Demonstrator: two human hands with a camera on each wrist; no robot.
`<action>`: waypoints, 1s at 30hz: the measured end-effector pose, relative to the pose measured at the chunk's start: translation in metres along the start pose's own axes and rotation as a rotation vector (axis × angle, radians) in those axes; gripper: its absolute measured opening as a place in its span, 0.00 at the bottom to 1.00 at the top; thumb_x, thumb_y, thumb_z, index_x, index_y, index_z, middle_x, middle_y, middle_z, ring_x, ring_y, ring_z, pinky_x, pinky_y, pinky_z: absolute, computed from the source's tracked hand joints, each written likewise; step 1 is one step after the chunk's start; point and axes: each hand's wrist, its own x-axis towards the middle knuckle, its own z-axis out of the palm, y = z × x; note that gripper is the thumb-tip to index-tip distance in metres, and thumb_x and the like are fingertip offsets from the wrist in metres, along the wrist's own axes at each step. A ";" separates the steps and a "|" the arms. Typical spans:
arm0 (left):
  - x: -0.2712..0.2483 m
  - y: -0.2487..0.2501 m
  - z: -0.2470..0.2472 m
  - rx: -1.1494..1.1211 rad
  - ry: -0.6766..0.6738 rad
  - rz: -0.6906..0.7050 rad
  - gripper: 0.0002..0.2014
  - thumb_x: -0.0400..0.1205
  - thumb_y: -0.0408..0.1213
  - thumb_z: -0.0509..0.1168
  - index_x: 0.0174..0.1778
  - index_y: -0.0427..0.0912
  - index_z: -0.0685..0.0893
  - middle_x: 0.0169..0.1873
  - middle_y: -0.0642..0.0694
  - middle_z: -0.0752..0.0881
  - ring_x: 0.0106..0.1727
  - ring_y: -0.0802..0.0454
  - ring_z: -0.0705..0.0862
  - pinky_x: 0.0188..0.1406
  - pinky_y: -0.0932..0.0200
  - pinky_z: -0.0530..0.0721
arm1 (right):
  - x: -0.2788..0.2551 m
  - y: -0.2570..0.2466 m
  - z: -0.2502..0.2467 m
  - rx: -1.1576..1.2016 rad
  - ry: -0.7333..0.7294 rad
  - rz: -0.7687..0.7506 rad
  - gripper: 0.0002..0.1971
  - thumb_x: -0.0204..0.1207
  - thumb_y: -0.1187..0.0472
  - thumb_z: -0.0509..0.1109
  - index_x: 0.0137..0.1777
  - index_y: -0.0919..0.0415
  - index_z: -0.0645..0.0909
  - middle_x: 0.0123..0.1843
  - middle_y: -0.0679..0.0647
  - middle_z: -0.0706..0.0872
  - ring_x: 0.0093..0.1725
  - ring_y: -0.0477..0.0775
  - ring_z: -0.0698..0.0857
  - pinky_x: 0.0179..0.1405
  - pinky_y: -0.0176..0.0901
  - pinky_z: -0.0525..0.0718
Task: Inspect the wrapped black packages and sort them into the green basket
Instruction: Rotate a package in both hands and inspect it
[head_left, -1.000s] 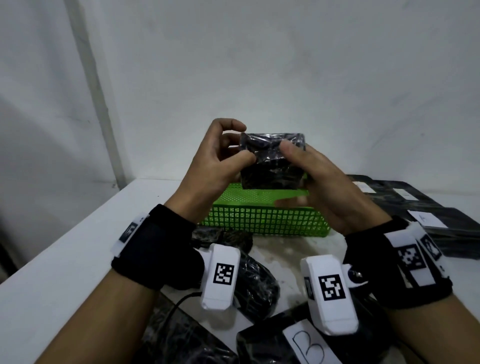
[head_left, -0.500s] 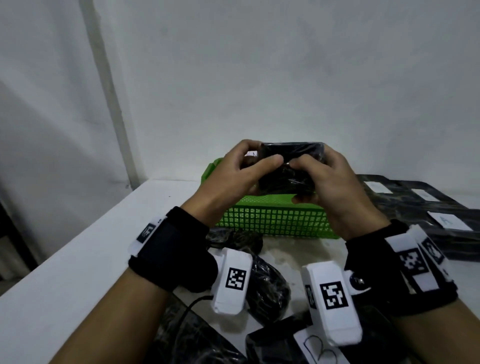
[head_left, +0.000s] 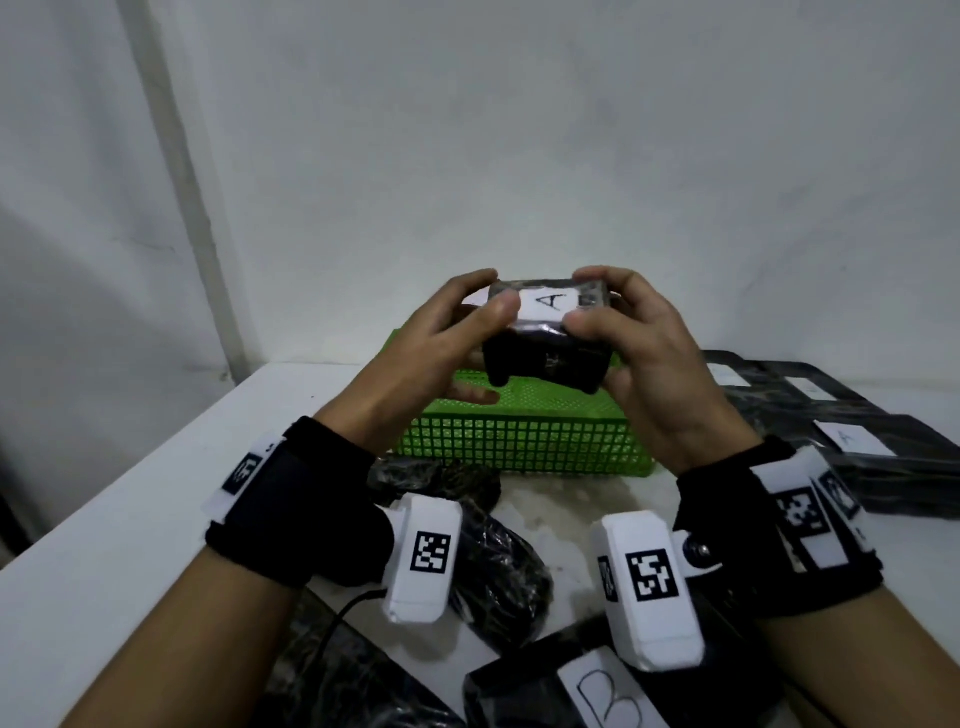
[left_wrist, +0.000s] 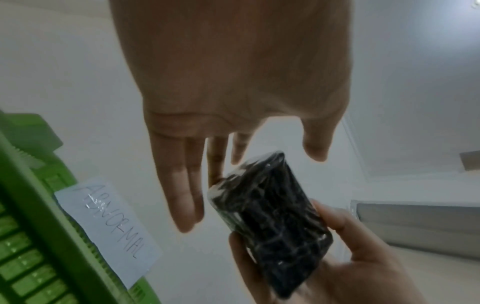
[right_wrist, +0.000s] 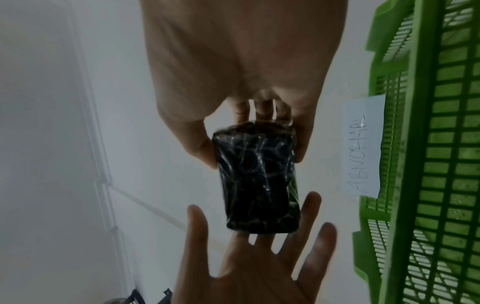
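Package (head_left: 545, 358): turned over since half a second ago; white "A" label (head_left: 550, 301) now faces up. Held between both sets of fingers, free air around it. Basket (head_left: 519, 441): below the fingers, rim apart from the package. Right hand (head_left: 660, 374): thumb and fingers curled round one end. Left hand (head_left: 431, 353): fingers straight, spread, touching the other end.

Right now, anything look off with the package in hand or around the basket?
Nothing clearly wrong. The package, held by the right hand near the basket, has creased wrap but no visible tear. The table looks smudged in front of the basket.
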 end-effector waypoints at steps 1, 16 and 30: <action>0.000 0.001 0.001 -0.034 0.020 0.003 0.25 0.83 0.53 0.68 0.75 0.50 0.75 0.62 0.47 0.85 0.48 0.54 0.91 0.42 0.51 0.92 | -0.001 0.001 0.001 -0.012 -0.031 -0.011 0.20 0.66 0.63 0.75 0.59 0.54 0.81 0.55 0.55 0.86 0.51 0.51 0.88 0.43 0.44 0.88; -0.001 -0.001 0.006 -0.077 0.065 0.187 0.16 0.79 0.31 0.75 0.57 0.41 0.76 0.57 0.45 0.83 0.42 0.49 0.89 0.51 0.39 0.90 | -0.002 -0.002 -0.004 -0.210 0.045 -0.005 0.19 0.71 0.63 0.81 0.60 0.54 0.81 0.49 0.53 0.93 0.46 0.54 0.92 0.45 0.52 0.91; 0.000 0.002 -0.003 0.032 0.075 0.273 0.23 0.74 0.31 0.72 0.65 0.51 0.85 0.57 0.45 0.83 0.42 0.53 0.87 0.42 0.62 0.85 | -0.003 0.003 -0.009 -0.419 -0.078 0.082 0.45 0.60 0.30 0.77 0.77 0.44 0.73 0.68 0.45 0.87 0.64 0.44 0.88 0.61 0.55 0.89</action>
